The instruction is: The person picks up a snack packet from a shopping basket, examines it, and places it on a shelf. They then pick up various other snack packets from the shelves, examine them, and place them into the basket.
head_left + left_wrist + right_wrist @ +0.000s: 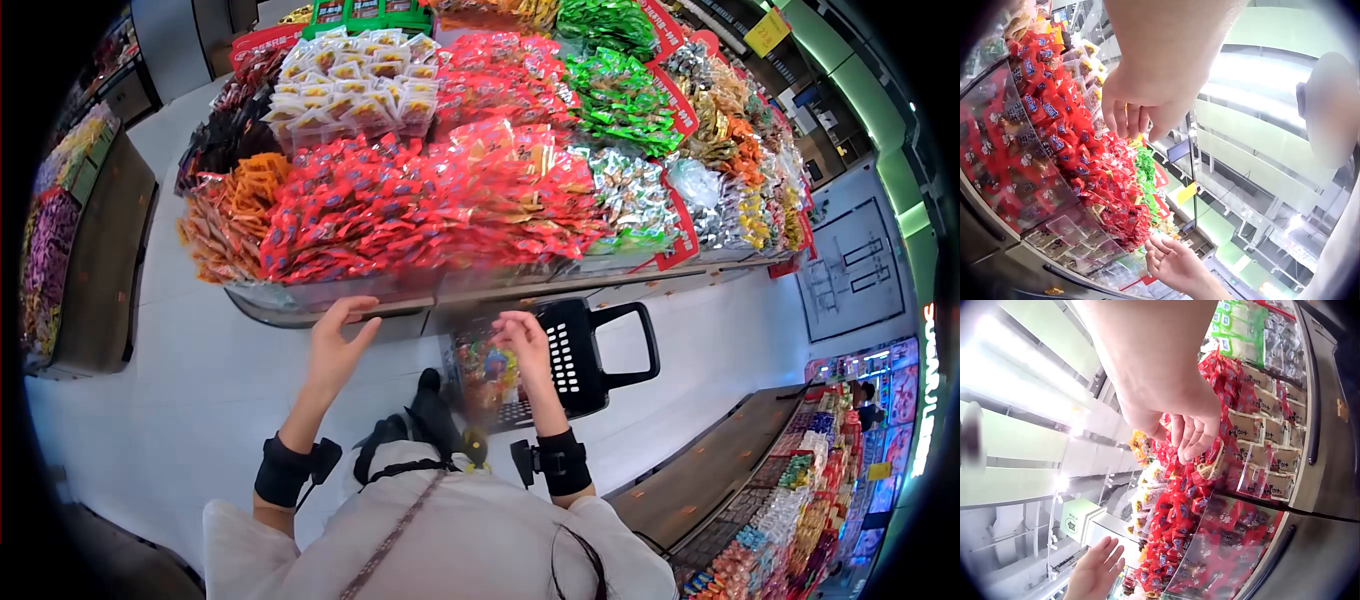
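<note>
In the head view my left hand [342,335] is raised before the front edge of the candy counter, thumb and fingers spread, holding nothing. My right hand [525,345] hovers to its right with loosely bent fingers and no item in its grasp. Beyond both hands lies a heap of red packets [350,215]. The right wrist view has my right hand [1172,412] overlapping red packets, a tan packet [1211,467] showing just past its fingertips. Below the right hand stands a black shopping basket [590,375]; blurred colourful packets [485,365] appear at its left side.
Green packets [625,100], white packets [350,85] and orange packets [240,190] fill other parts of the counter. Clear panels [1016,150] front the bins. Another candy shelf [790,510] stands at right, and one more display [90,220] at left. Pale floor [190,400] lies between them.
</note>
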Available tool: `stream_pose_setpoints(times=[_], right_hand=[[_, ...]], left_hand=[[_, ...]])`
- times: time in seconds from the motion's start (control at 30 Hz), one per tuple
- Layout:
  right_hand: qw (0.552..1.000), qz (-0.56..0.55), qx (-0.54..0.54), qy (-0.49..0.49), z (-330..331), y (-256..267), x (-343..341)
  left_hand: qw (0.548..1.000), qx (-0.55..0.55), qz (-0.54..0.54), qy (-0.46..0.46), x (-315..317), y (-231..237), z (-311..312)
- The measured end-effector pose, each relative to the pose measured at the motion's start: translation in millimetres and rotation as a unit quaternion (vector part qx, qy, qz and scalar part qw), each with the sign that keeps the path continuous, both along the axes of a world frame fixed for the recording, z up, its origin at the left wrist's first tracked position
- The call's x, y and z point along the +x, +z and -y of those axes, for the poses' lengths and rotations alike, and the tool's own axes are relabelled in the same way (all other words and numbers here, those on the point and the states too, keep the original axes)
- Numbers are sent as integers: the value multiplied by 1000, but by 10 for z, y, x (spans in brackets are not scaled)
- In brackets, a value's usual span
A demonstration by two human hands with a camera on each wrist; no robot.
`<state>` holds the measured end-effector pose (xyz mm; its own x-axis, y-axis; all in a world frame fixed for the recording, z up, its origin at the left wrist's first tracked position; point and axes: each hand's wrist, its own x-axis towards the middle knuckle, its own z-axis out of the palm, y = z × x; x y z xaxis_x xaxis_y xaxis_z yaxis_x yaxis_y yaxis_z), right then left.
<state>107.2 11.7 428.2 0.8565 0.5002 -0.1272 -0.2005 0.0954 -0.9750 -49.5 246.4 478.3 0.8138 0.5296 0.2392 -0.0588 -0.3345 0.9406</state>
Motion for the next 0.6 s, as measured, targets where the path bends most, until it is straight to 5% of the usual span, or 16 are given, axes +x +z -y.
stream_pose_setpoints(times=[0.6], right_hand=[[995,-25,-90,20,823,-112,-643]], left_hand=[[995,6,-43,-91,-358,-151,680]])
